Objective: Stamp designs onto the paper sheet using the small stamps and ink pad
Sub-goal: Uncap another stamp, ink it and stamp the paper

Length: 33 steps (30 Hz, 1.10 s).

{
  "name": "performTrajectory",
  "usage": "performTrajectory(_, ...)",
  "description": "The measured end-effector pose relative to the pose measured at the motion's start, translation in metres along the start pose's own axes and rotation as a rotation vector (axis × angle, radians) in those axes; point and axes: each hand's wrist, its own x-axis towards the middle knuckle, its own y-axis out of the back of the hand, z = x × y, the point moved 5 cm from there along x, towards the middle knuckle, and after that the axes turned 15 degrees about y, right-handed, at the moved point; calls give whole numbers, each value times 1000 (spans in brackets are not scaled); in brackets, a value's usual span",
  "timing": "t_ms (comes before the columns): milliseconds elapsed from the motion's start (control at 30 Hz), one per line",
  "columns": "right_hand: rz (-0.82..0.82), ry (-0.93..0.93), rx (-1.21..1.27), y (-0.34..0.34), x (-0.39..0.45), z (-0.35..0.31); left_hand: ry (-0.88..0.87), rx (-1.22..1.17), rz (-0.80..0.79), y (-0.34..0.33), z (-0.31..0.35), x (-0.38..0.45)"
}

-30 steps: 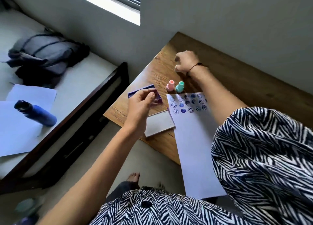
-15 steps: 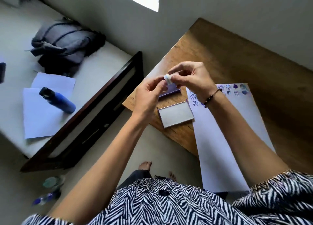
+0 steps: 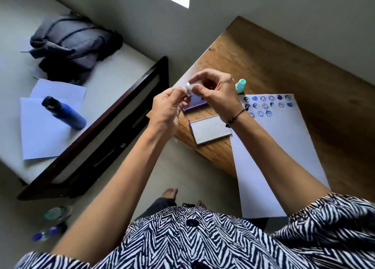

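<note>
A: What is the head camera showing at the worktop [image 3: 284, 66]?

B: Both hands are meeting above the ink pad [image 3: 195, 104], which is lying open on the wood. The left hand [image 3: 169, 104] and the right hand [image 3: 217, 92] are pinching one small stamp [image 3: 188, 88] between their fingertips. Each grip is closing tightly on it, the left from below, the right from above.

A: Where is everything else lying, relative to the ink pad?

B: The pad's lid [image 3: 210, 129] is lying just beside it, nearer the person. The paper sheet [image 3: 274, 157] is lying to the pad's right, its far end carrying rows of blue prints [image 3: 265, 105]. A teal stamp [image 3: 240, 85] is standing beyond the paper's far edge, to the right of the pad.

A: And away from the worktop?

B: Left of the pad, a bed [image 3: 121, 70] is holding a blue bottle [image 3: 64, 112], loose sheets and a grey bag [image 3: 71, 45].
</note>
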Motion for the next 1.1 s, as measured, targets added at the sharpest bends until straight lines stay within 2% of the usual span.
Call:
performTrajectory(100,29,46,-68,3,7,-3,82,-79,76,13,-3,4)
performTrajectory(167,8,113,-307,9,18,-1,83,-71,108,23,-5,6)
performTrajectory(233,-107,154,-525,3,27,6,56,-60,125,28,-6,8)
performTrajectory(333,-362,128,-789,-27,17,28,17,-51,129,29,-9,11)
performTrajectory(367,-396,128,-836,-36,9,32,6,-42,124,28,-10,12)
performTrajectory(533,-412,98,-718,-31,20,30,-27,27,122,26,-15,13)
performTrajectory(600,-357,119,-639,-27,32,24,-34,49,121,28,-16,13)
performTrajectory(733,-321,138,-741,-36,15,24,-41,63,120,33,-17,14)
performTrajectory(867,-432,121,-734,-38,26,25,-28,83,134,32,-18,14)
performTrajectory(1100,-433,94,-715,-41,21,24,-41,116,150,32,-19,9)
